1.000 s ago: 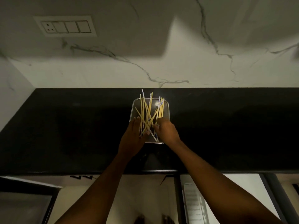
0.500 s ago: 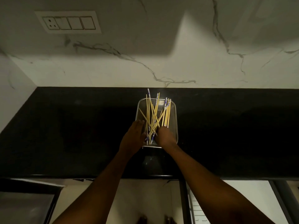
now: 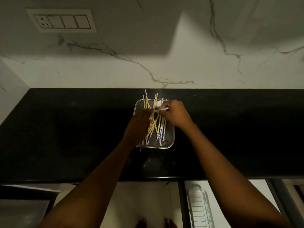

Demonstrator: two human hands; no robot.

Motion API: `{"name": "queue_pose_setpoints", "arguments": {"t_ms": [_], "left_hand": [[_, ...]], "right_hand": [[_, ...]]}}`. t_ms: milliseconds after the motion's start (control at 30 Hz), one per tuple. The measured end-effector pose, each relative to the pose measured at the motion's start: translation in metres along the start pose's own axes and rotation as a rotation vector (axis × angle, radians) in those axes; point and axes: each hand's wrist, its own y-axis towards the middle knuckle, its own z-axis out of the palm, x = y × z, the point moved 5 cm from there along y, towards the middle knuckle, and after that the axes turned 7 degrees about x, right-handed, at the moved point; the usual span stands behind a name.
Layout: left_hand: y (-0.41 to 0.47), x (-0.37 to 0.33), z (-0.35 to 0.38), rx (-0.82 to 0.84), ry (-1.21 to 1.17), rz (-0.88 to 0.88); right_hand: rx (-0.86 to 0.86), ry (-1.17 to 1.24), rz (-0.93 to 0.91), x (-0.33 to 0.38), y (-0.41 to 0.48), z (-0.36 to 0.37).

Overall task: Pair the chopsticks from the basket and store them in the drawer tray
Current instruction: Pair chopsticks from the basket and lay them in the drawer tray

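Note:
A metal mesh basket (image 3: 171, 142) stands on the black countertop (image 3: 65, 137), near the middle. Several yellow chopsticks (image 3: 158, 129) with blue-and-white patterned ends lie crossed in it, some sticking out past its far rim. My right hand (image 3: 175, 115) is over the basket's far right part and pinches one chopstick (image 3: 162, 110) that lies crosswise, patterned end at my fingers. My left hand (image 3: 138, 127) rests over the basket's left side, its fingertips among the chopsticks and touching the same stick's other end.
A marble backsplash with a switch panel (image 3: 61, 20) rises behind the counter. Below the counter's front edge, an open drawer shows a clear plastic tray (image 3: 199, 208) at lower right. A dark open drawer (image 3: 24, 203) is at lower left.
My right hand has moved from the basket's near edge up to its far right and lifted one chopstick crosswise. My left hand slid further into the basket. The view moved closer.

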Motion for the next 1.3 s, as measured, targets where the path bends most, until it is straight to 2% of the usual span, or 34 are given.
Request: {"name": "queue_pose_setpoints", "arguments": {"t_ms": [100,333,400,467,567,667,767,933,1100,1200,1300], "left_hand": [[0.001,-0.003,-0.007,-0.055,-0.106,-0.051],[0.003,0.000,-0.018,-0.063,-0.447,-0.206],[0.002,0.008,-0.020,-0.078,-0.564,-0.253],[-0.001,0.018,-0.019,-0.066,-0.697,-0.295],[-0.009,0.031,-0.013,-0.032,-0.952,-0.352],[-0.013,0.039,-0.008,-0.035,-0.988,-0.417],[-0.018,0.042,-0.002,-0.041,-1.043,-0.453],[-0.024,0.046,0.003,-0.064,-1.063,-0.480],[-0.026,0.047,0.003,-0.056,-1.066,-0.490],[-0.027,0.047,0.003,-0.045,-1.078,-0.509],[-0.028,0.045,0.006,-0.028,-1.158,-0.561]], "right_hand": [[-0.040,0.191,-0.032,0.009,0.000,-0.011],[0.011,0.616,-0.064,0.016,0.009,0.006],[-0.016,0.712,-0.024,0.004,0.010,0.017],[-0.072,0.666,0.088,-0.016,0.010,0.030],[-0.076,0.357,0.268,-0.045,0.006,0.056],[0.027,0.149,0.338,-0.058,0.005,0.081],[0.108,0.070,0.395,-0.060,0.003,0.097],[0.106,-0.082,0.427,-0.057,0.001,0.108],[0.133,-0.065,0.443,-0.064,-0.001,0.112],[0.105,0.095,0.473,-0.071,-0.004,0.109],[0.030,0.323,0.411,-0.068,-0.006,0.098]]}}
